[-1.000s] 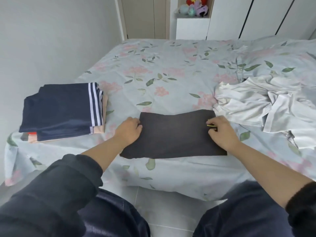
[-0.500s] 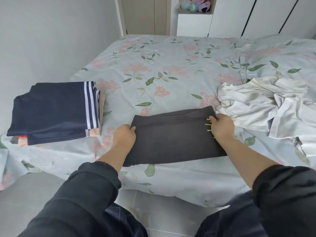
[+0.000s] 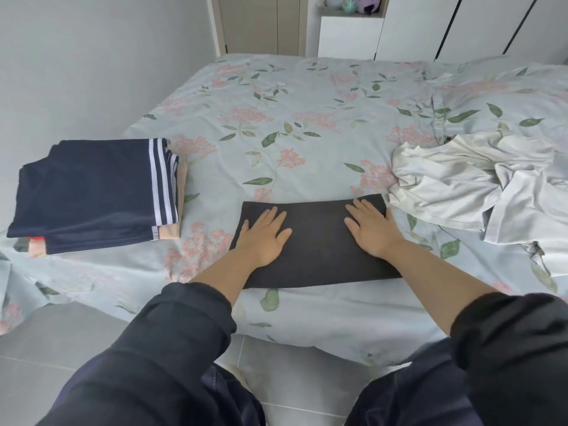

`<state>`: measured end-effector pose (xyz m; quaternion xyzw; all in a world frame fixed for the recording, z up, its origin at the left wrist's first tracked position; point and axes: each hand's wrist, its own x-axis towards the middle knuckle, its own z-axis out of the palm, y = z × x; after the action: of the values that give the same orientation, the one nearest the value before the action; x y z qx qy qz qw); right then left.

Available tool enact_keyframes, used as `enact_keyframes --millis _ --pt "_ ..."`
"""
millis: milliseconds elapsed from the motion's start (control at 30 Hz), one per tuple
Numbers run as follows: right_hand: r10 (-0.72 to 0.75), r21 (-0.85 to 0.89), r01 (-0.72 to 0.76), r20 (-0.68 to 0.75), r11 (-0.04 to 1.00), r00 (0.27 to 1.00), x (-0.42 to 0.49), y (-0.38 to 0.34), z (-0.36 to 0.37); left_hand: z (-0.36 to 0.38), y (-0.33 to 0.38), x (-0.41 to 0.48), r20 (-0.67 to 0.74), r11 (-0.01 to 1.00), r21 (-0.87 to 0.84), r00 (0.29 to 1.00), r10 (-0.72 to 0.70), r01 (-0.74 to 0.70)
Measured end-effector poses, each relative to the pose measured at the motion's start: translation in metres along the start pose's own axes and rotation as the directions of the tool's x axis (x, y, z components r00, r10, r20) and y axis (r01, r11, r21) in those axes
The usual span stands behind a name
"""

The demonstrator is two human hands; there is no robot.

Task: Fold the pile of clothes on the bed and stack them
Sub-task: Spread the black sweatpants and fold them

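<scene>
While both hands, left (image 3: 263, 233) and right (image 3: 372, 227), lie flat with fingers straight on the dark cloth (image 3: 316, 250), it sits folded at the bed (image 3: 307, 127) edge, likely pressed smooth. Stack (image 3: 92, 195): left, apart. White pile (image 3: 479, 186): right, unfolded, touching the cloth.

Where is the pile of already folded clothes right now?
In the head view, the folded stack sits on the bed, at its front left corner, apart from and left of the dark garment.
</scene>
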<state>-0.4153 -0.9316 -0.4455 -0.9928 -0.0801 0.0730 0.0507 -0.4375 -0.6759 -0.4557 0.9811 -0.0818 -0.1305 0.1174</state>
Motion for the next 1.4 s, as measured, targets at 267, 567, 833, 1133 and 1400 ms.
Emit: enact_keyframes --millis 267,567,833,1133,1400 --pt "-0.52 -0.163 0.507 -0.048 0.847 0.853 -0.068 -0.008 0.018 0.016 0.008 -0.054 -0.015 0.866 0.321 0.912 0.409 -0.383" --pt "-0.349 -0.427 0.286 -0.075 0.858 0.934 -0.069 0.003 0.022 0.012 -0.004 -0.061 -0.021 0.818 0.476 0.925 0.379 -0.324" --pt "-0.171 -0.26 0.08 -0.351 0.962 0.921 -0.049 -0.035 -0.067 -0.09 -0.008 -0.051 -0.254 0.959 0.2 0.935 0.247 -0.2" --pt "-0.193 0.071 0.211 -0.204 0.975 0.96 -0.015 -0.139 -0.161 -0.215 -0.078 -0.113 -0.101 0.972 -0.233 0.995 -0.017 -0.007" --pt "-0.375 -0.132 0.376 -0.609 0.917 0.699 0.034 -0.285 -0.217 -0.297 -0.184 -0.164 -0.698 0.978 0.101 0.713 -0.06 0.181"
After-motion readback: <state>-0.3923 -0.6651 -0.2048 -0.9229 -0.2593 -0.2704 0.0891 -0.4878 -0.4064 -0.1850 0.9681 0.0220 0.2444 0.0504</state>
